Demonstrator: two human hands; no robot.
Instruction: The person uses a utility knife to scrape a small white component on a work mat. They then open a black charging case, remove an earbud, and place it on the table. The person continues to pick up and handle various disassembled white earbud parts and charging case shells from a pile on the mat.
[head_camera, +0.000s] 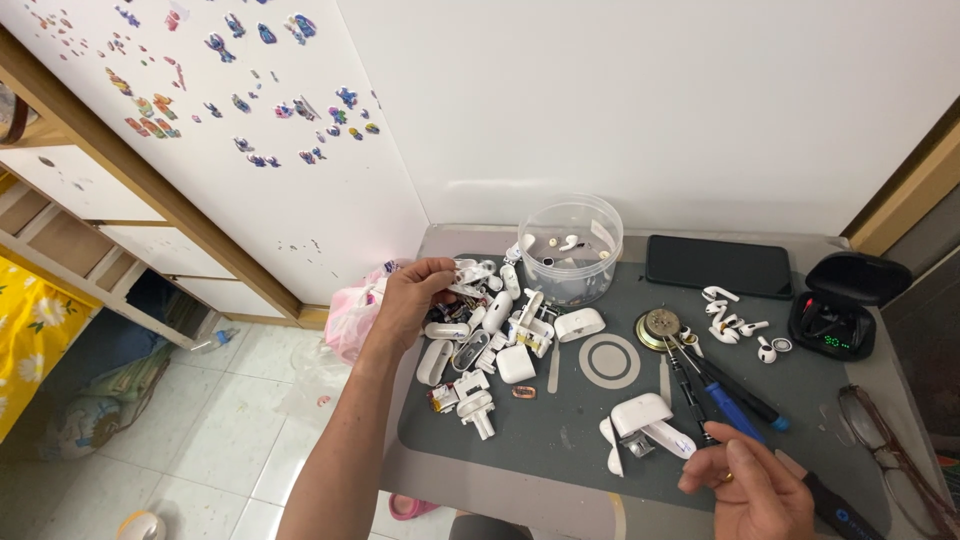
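The left hand (408, 298) pinches a small white earbud part (462, 290) above a heap of white charging-case shells (487, 345) on the grey mat (560, 425). The right hand (748, 488) is closed on a dark tool (700, 425) beside an opened white case (643, 417). Behind stand a clear round tub (571, 248), a black phone (718, 266) and an open black case (840, 308).
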